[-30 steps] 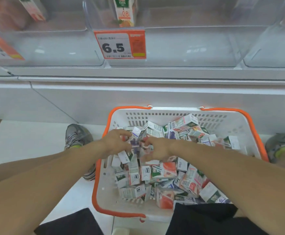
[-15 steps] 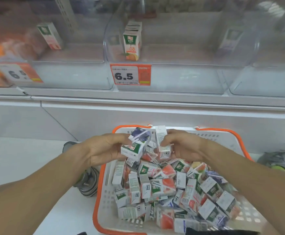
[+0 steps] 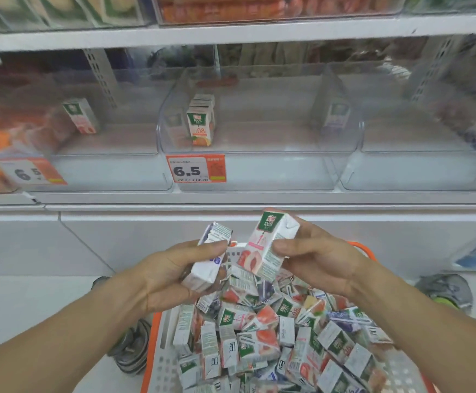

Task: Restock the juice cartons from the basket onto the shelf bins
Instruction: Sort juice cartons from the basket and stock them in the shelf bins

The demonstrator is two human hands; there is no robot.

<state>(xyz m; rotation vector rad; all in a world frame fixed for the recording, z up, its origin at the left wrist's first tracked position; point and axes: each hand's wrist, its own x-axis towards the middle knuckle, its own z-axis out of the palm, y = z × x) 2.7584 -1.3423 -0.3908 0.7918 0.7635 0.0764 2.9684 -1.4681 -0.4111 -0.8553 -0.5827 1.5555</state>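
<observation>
Shelf bins (image 3: 259, 171), far, near-empty. Left hand (image 3: 171, 270) grips purple carton (image 3: 207, 259); right hand (image 3: 316, 262) grips peach carton (image 3: 265, 248). Advice: match flavours, stand upright.

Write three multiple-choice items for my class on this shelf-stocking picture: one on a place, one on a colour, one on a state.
1. Where does the row of orange-picture cartons stand?
A. In the clear bin above the 6.5 price tag
B. On the floor
C. On the top shelf

2. What colour is the basket rim?
A. Blue
B. Orange
C. Black

3. What is the right hand doing?
A. Hanging idle
B. Pressing flat on the shelf
C. Holding a peach-picture carton

Answers
1. A: the row stands at the left of the middle bin, straight above the tag.
2. B: an orange edge runs along the white basket's side.
3. C: thumb and fingers grip the carton above the basket, while the left hand holds a purple-marked carton.
</observation>
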